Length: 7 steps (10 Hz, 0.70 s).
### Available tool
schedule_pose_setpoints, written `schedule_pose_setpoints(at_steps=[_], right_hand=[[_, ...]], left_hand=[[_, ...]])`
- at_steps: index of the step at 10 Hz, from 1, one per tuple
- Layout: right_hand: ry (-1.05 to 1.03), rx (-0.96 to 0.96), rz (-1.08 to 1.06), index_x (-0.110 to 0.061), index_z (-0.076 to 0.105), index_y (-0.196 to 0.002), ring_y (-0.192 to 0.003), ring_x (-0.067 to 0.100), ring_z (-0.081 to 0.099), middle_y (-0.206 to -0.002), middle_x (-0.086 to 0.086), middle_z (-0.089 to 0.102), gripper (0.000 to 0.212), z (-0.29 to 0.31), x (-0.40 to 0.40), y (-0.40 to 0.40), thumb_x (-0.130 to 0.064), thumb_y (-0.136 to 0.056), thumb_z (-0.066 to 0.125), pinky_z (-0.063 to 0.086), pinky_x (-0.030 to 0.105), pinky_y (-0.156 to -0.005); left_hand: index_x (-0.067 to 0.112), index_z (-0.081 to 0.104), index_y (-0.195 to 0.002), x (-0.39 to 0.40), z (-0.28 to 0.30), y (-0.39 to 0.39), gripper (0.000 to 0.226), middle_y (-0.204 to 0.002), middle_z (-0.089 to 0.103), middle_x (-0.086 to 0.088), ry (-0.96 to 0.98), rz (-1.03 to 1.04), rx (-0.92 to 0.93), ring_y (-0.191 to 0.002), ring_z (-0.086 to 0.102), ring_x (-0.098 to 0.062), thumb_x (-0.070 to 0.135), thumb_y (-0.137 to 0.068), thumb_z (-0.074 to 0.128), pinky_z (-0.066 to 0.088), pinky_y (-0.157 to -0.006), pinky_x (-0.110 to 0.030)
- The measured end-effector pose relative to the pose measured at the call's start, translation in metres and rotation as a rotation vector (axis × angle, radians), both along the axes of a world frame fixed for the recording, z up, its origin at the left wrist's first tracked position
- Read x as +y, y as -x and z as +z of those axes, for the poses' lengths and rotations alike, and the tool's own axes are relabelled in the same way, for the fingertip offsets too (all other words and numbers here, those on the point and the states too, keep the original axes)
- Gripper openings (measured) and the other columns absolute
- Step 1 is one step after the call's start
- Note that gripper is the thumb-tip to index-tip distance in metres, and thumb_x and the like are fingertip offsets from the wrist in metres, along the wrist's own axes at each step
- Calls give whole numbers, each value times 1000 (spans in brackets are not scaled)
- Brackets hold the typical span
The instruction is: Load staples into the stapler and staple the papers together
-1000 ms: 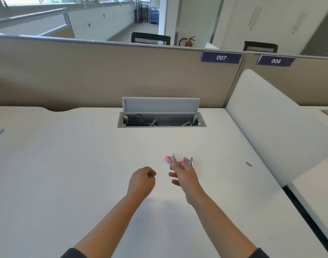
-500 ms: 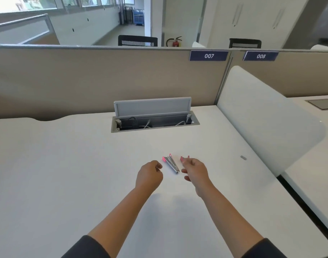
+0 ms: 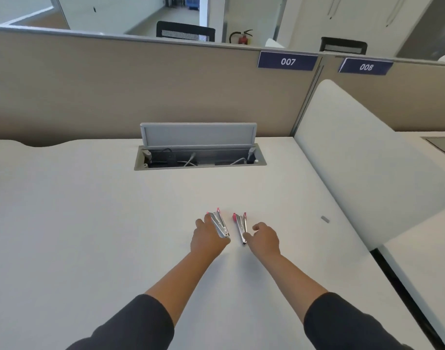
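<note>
Two small silver staplers with pink ends lie side by side on the white desk. My left hand grips the left stapler, which rests along its fingers. The right stapler lies on the desk, pink end pointing away from me. My right hand sits just right of it with loosely curled fingers, the thumb touching its near end. A small grey piece lies on the desk further right. I see no papers.
An open cable hatch with its raised grey lid is set in the desk behind the staplers. A beige partition closes the back. A white curved divider runs along the right side.
My left hand has taken hold of the left stapler. My right hand has drawn back off the right stapler, which now shows fully. The camera has tilted down and closer.
</note>
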State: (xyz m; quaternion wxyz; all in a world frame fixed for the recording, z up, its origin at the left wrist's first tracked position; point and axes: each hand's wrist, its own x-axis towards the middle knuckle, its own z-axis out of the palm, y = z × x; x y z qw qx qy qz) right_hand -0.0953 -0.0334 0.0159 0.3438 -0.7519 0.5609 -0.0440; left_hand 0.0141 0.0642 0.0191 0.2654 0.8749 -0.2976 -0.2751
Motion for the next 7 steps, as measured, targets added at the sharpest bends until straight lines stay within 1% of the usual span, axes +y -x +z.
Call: schedule_pose_setpoints(at_steps=[1, 2, 3, 4, 5, 6, 7], right_hand=[[4, 56, 61, -5, 48, -124, -110, 26, 56, -120, 10, 57, 53, -11, -13, -7, -32, -81, 64, 40, 28, -82], [-8, 78, 121, -5, 50, -119, -105, 26, 57, -113, 10, 62, 49, -22, -23, -14, -30, -80, 65, 40, 28, -78], [-12, 35, 144, -6, 55, -107, -96, 25, 59, -103, 10, 66, 35, -28, -29, -23, -25, -79, 63, 42, 28, -73], [-3, 14, 149, -6, 55, -105, -95, 26, 59, -103, 10, 65, 33, -29, -34, -38, -24, -79, 62, 41, 28, -73], [7, 5, 159, -5, 54, -108, -99, 27, 58, -106, 10, 63, 35, -30, -37, -50, -24, -80, 62, 41, 30, -77], [-12, 4, 165, -6, 54, -109, -100, 28, 58, -107, 11, 63, 35, -29, -36, -57, -25, -81, 61, 41, 31, -78], [-1, -10, 151, -6, 53, -113, -102, 26, 57, -112, 10, 62, 42, -29, -36, -58, -32, -81, 62, 40, 30, -78]], left_hand=[[14, 14, -144, -19, -11, -11, 109, -142, 26, -7, -51, -53, -103, -129, 35, -28, 40, -62, 79, 41, -95, -37], [14, 11, -146, -33, -21, -23, 118, -149, 19, -4, -123, -129, -137, -137, 24, -24, 49, -57, 78, 36, -101, -38], [15, 37, -128, -38, -31, -29, 84, -127, 42, 0, -140, -198, -240, -123, 38, -22, 46, -58, 72, 37, -89, -31], [15, 45, -115, -38, -35, -42, 64, -115, 47, 3, -118, -215, -270, -115, 43, -20, 34, -59, 67, 35, -82, -26], [15, 44, -119, -33, -36, -60, 66, -120, 47, 3, -111, -267, -245, -118, 41, -19, 29, -59, 69, 38, -85, -27], [15, 42, -123, -26, -29, -70, 70, -125, 45, 3, -135, -311, -240, -124, 38, -18, 27, -60, 71, 39, -91, -30], [14, 33, -136, -21, -27, -73, 89, -141, 35, 1, -138, -345, -242, -137, 28, -19, 33, -60, 76, 36, -101, -32]])
